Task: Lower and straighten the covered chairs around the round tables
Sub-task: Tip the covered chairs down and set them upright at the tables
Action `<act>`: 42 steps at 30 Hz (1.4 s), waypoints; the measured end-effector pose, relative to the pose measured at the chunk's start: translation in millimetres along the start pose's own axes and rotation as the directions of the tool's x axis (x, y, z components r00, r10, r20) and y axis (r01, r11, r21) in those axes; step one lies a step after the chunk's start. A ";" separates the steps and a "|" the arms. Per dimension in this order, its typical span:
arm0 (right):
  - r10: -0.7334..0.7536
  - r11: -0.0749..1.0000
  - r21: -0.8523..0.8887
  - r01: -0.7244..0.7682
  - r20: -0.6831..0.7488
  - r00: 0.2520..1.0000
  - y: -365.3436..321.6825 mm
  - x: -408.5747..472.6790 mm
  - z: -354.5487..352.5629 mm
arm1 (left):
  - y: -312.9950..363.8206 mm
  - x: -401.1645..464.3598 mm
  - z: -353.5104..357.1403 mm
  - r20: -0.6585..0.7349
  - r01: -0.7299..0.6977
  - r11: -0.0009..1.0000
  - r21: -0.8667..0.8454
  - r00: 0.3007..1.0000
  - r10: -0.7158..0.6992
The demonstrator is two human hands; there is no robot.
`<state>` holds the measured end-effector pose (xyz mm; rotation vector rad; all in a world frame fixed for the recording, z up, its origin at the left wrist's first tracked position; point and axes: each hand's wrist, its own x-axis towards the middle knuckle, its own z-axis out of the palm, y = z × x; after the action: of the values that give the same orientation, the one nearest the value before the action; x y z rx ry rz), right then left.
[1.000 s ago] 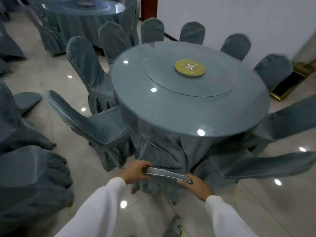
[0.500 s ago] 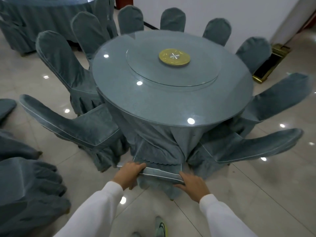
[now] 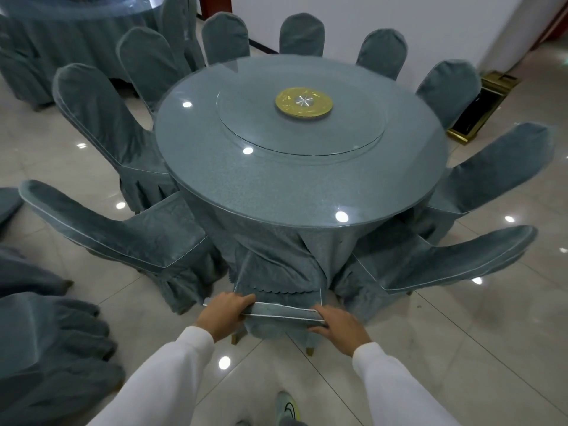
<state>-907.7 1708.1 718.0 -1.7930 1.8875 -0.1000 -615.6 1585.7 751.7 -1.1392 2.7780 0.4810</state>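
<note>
1. Close against the near edge of the round glass-topped table draped in grey-green cloth (image 3: 301,192), a grey-green fabric-covered chair with white piping (image 3: 278,281) stands with its seat tucked under the tablecloth.
2. Both hands hold the top of that chair's back: the left hand (image 3: 226,313) curls its fingers over the left corner, and the right hand (image 3: 336,325) wraps round the right corner, thumb underneath as far as I can make out.
3. From where I stand, the chair looks nearly level; its wooden feet (image 3: 310,352) show below the skirt, though whether all touch the pale tiled floor (image 3: 430,348) is hard to tell.
4. To finish well, the person should probably ease it down evenly, both hands at equal height, so the back sits square to the table.
5. A gentle push inward would centre it between the reclined covered chair on the left (image 3: 123,238) and the leaning covered chair on the right (image 3: 436,262).
6. Care is needed not to snag the scalloped tablecloth hem (image 3: 276,290) lying on the seat.
</note>
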 end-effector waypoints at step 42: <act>-0.149 0.957 0.269 0.107 0.142 0.979 -220.2 186.6 -18.7 | -217.0 -84.5 -61.5 -0.121 0.361 0.770 -0.527 0.864 -0.488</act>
<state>-711.7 1500.1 762.9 -1.6885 1.5654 -0.2316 -402.0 1476.6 773.2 -2.0163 2.5056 1.0890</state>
